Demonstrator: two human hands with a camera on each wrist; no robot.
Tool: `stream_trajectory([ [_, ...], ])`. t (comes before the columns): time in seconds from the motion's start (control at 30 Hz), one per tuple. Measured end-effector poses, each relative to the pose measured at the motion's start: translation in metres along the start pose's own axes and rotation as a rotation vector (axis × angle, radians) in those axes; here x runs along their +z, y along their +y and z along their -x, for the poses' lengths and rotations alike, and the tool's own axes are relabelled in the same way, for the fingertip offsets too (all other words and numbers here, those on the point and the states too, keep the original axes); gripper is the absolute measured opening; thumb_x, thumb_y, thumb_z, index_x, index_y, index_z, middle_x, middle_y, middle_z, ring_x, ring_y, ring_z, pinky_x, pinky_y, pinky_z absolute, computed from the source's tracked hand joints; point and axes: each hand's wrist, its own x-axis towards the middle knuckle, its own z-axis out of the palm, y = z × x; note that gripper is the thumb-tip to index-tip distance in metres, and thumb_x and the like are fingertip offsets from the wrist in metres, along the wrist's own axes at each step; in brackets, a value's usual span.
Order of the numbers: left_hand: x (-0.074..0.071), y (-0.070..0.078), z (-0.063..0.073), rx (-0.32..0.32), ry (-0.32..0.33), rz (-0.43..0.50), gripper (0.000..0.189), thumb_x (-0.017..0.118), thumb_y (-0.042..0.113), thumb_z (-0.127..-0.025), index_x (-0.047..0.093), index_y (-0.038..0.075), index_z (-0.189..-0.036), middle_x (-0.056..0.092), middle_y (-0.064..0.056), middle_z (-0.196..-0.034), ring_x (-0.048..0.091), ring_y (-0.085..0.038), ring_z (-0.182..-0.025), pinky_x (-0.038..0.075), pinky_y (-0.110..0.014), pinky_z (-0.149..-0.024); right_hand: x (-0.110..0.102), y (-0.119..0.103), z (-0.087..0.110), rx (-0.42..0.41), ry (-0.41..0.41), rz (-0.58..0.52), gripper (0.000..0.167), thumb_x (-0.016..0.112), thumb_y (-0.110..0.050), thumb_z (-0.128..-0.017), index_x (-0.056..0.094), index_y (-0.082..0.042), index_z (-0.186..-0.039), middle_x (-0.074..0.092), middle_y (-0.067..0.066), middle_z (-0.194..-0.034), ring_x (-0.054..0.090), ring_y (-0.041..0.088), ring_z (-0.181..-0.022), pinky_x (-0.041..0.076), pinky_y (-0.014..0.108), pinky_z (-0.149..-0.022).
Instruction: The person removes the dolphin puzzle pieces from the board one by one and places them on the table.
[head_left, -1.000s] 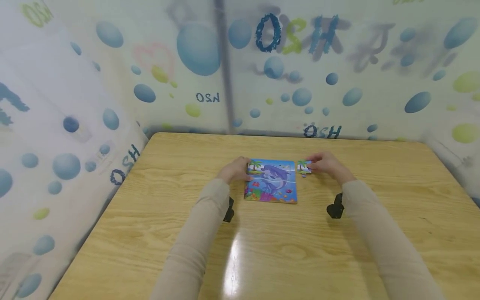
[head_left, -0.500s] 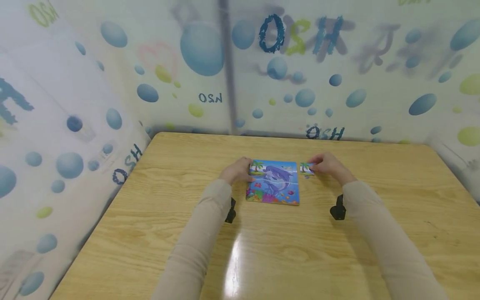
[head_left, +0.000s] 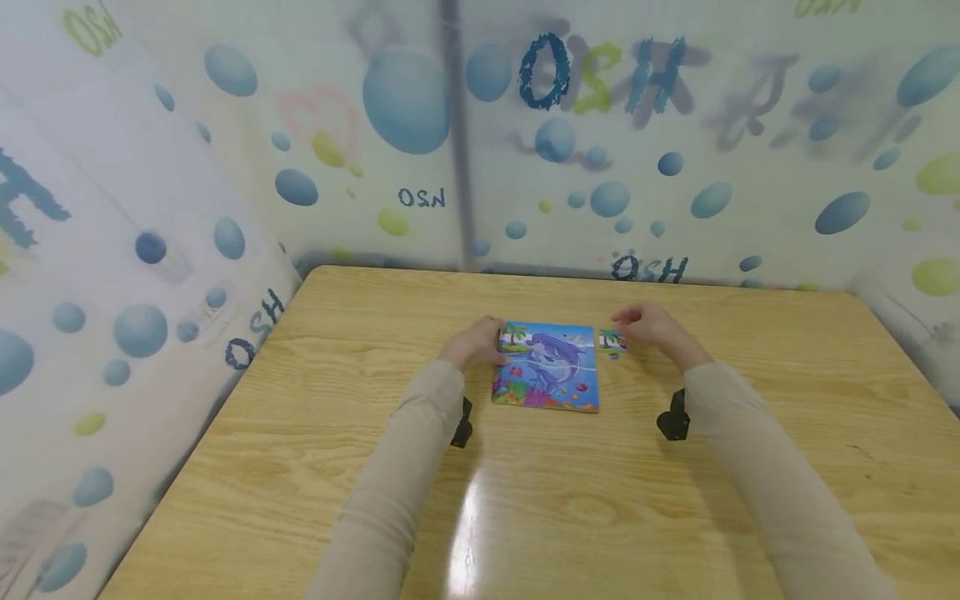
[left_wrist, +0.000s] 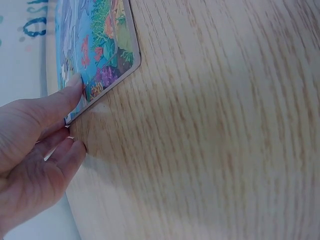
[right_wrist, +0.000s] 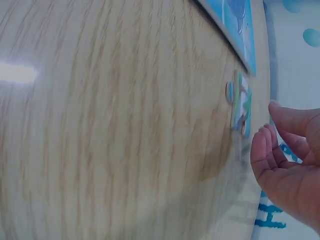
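Observation:
A square jigsaw puzzle (head_left: pixel 551 367) with a dolphin picture lies flat on the table, seen in the head view. My left hand (head_left: pixel 477 342) holds its left edge. In the left wrist view the thumb (left_wrist: pixel 72 92) rests on the picture and the other fingers are at the edge, partly hidden. Just right of the puzzle, apart from it, lies a loose puzzle piece (head_left: pixel 612 339) with a palm tree. My right hand (head_left: pixel 654 325) hovers beside this piece with loosely bent fingers; the right wrist view shows a gap between the fingers (right_wrist: pixel 260 150) and the piece.
The wooden table (head_left: pixel 570 508) ends at a patterned wall (head_left: pixel 510 150) behind it, with another wall (head_left: pixel 112 275) at the left. Dark wrist-worn devices (head_left: pixel 673 417) sit under both forearms.
My right hand has let go of the palm-tree puzzle piece and lifted slightly off it. The left hand stays at the puzzle's edge. The head view has shifted a little.

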Motion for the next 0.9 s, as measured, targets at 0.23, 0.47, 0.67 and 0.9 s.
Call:
stream_trajectory([
  [0.23,-0.001,-0.002,0.000,-0.011,0.000,0.008,0.068,0.065,0.019,-0.085,0.031,0.003,-0.141,0.030,-0.014,-0.146,0.026,-0.026,-0.138,0.022,-0.036,-0.116,0.017,-0.021,-0.009,-0.091,-0.042,0.013,0.036,0.054,-0.017,-0.092,0.053,0.005,-0.119,0.055,0.022,-0.112,0.052,0.023,-0.090,0.048,0.028,-0.073],
  [0.47,0.002,-0.007,0.000,0.008,0.012,0.046,0.069,0.065,0.019,-0.084,0.030,0.004,-0.142,0.028,-0.014,-0.148,0.024,-0.027,-0.139,0.020,-0.037,-0.116,0.041,-0.047,-0.017,-0.169,-0.069,0.101,0.040,0.064,-0.021,-0.086,0.056,0.004,-0.116,0.057,0.020,-0.113,0.054,0.028,-0.102,0.049,0.036,-0.087],
  [0.67,0.005,-0.012,-0.001,0.036,0.018,0.089,0.069,0.065,0.020,-0.084,0.031,0.007,-0.142,0.028,-0.013,-0.148,0.024,-0.027,-0.138,0.022,-0.039,-0.115,0.055,-0.060,-0.017,-0.205,-0.079,0.141,0.044,0.067,-0.021,-0.083,0.055,0.005,-0.115,0.057,0.022,-0.116,0.053,0.032,-0.107,0.046,0.042,-0.094],
  [0.9,0.005,-0.013,0.002,0.031,0.030,0.097,0.069,0.065,0.020,-0.085,0.030,0.008,-0.143,0.027,-0.012,-0.149,0.023,-0.027,-0.139,0.022,-0.039,-0.116,0.061,-0.067,-0.019,-0.227,-0.089,0.258,0.050,0.070,-0.021,-0.080,0.053,0.008,-0.117,0.055,0.024,-0.119,0.050,0.035,-0.112,0.044,0.043,-0.099],
])
